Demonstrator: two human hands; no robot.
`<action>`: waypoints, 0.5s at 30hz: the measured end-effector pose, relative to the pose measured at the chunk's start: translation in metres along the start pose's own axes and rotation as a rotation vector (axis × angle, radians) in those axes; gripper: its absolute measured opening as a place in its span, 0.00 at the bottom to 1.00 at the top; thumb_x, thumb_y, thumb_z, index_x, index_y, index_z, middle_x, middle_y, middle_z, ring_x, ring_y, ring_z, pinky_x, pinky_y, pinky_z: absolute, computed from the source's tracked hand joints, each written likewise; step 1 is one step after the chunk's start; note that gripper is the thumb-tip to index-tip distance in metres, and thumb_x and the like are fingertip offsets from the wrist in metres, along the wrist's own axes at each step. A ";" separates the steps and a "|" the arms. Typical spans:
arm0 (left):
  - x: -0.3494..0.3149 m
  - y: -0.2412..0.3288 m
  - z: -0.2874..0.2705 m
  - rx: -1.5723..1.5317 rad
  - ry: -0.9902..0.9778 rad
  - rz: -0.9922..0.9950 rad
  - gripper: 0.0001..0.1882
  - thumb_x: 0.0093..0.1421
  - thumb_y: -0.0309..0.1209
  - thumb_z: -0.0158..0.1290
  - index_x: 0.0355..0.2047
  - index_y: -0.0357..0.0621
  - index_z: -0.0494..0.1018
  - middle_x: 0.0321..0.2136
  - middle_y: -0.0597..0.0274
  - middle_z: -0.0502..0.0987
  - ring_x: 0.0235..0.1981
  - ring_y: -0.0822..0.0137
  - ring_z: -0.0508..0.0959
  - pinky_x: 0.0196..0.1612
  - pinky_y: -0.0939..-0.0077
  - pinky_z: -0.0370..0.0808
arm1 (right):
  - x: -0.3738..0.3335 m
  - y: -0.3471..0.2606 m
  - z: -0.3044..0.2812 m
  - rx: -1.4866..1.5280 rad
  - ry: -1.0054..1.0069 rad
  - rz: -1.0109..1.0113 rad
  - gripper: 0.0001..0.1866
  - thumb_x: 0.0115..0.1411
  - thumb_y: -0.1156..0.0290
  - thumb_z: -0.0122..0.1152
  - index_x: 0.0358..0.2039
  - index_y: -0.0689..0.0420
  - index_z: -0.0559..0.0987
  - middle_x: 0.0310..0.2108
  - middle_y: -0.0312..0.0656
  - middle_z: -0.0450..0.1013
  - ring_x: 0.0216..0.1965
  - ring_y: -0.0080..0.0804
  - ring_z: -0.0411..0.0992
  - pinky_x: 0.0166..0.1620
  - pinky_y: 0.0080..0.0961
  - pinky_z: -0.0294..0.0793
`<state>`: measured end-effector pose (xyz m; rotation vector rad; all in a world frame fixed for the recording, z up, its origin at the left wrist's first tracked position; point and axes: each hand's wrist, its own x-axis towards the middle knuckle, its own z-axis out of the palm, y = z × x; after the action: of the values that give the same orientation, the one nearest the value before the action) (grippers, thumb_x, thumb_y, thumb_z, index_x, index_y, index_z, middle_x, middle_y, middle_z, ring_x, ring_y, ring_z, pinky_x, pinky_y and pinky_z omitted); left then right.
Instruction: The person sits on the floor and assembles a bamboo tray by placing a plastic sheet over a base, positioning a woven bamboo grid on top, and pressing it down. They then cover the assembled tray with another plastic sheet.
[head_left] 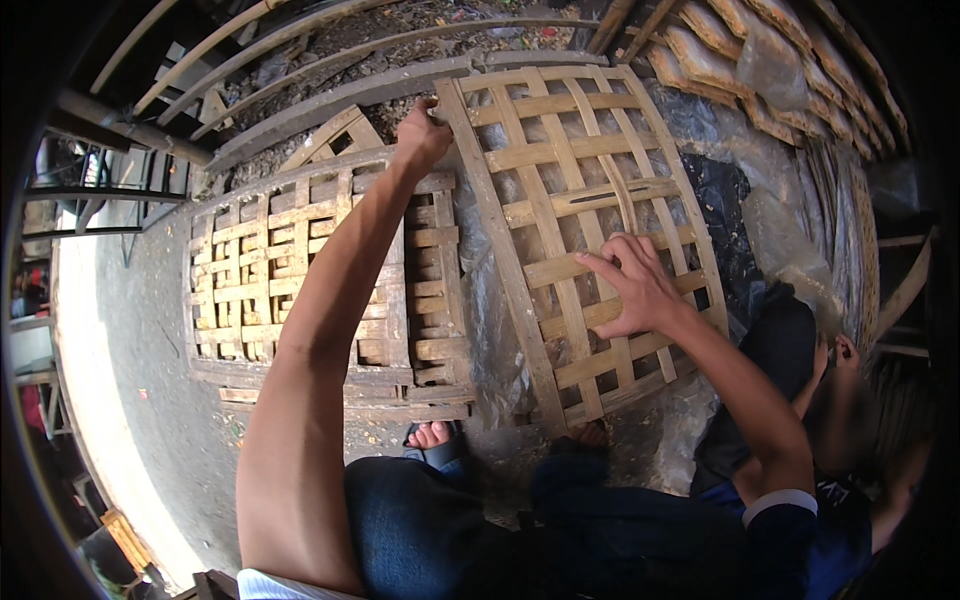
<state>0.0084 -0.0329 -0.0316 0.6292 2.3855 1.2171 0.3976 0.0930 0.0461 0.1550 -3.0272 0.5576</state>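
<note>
A woven bamboo rack [560, 155] with a wooden frame lies in front of me, slightly tilted to the right. At its far left corner my left hand [424, 138] is closed, with curled fingers against the frame's edge. My right hand [640, 287] rests over the lattice near the rack's middle, fingers and thumb spread across the slats. I cannot make out anything else in either hand. Left of this rack is a stack of similar woven bamboo racks [300, 270], partly hidden behind my left forearm.
Clear plastic sheeting [497, 330] lies between the stack and the rack. Beyond them runs a concrete ledge [330, 105] beside bamboo poles [390, 42]. Layered flat pieces [735, 50] are piled at the far right. At right, a person in dark clothes [765, 375] is close beside me.
</note>
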 end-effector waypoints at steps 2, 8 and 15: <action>0.006 -0.012 -0.001 0.013 0.042 0.009 0.32 0.55 0.32 0.61 0.60 0.39 0.68 0.39 0.43 0.83 0.38 0.54 0.85 0.43 0.66 0.79 | 0.007 -0.001 0.007 0.014 0.004 0.019 0.53 0.28 0.53 0.78 0.62 0.51 0.73 0.42 0.41 0.62 0.48 0.40 0.63 0.53 0.39 0.60; 0.005 -0.026 -0.009 0.124 0.056 0.015 0.35 0.56 0.34 0.61 0.62 0.35 0.64 0.43 0.40 0.81 0.43 0.50 0.83 0.46 0.65 0.79 | 0.010 0.002 0.024 0.014 -0.011 0.029 0.55 0.29 0.52 0.79 0.63 0.50 0.72 0.43 0.42 0.61 0.49 0.42 0.63 0.54 0.40 0.61; -0.049 0.029 -0.003 0.040 -0.230 -0.059 0.46 0.60 0.40 0.62 0.71 0.37 0.51 0.49 0.50 0.80 0.47 0.61 0.80 0.50 0.71 0.76 | -0.008 0.009 0.034 -0.035 -0.114 0.174 0.53 0.37 0.49 0.79 0.65 0.49 0.69 0.51 0.45 0.59 0.56 0.44 0.60 0.59 0.42 0.58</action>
<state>0.0534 -0.0466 0.0002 0.6680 2.2246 1.0159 0.4036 0.0896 0.0106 -0.0828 -3.1799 0.5239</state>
